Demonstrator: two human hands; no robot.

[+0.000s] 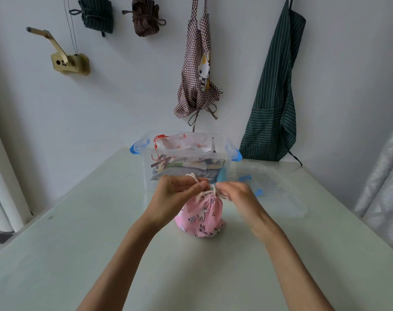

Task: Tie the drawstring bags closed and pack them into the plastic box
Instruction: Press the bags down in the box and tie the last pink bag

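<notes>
A pink drawstring bag (201,217) printed with white unicorns stands upright on the pale green table (78,232), its mouth gathered shut. My left hand (175,194) pinches the white drawstring (194,177) just above the bag's neck. My right hand (236,195), blurred, grips the cord on the other side of the neck. Right behind the hands stands the clear plastic box (146,158) with blue handles, holding several patterned bags (186,142).
The box's clear lid (278,194) with blue clips lies flat on the table to the right. Aprons (274,97) hang on the white wall behind. A curtain (384,180) borders the table's right edge.
</notes>
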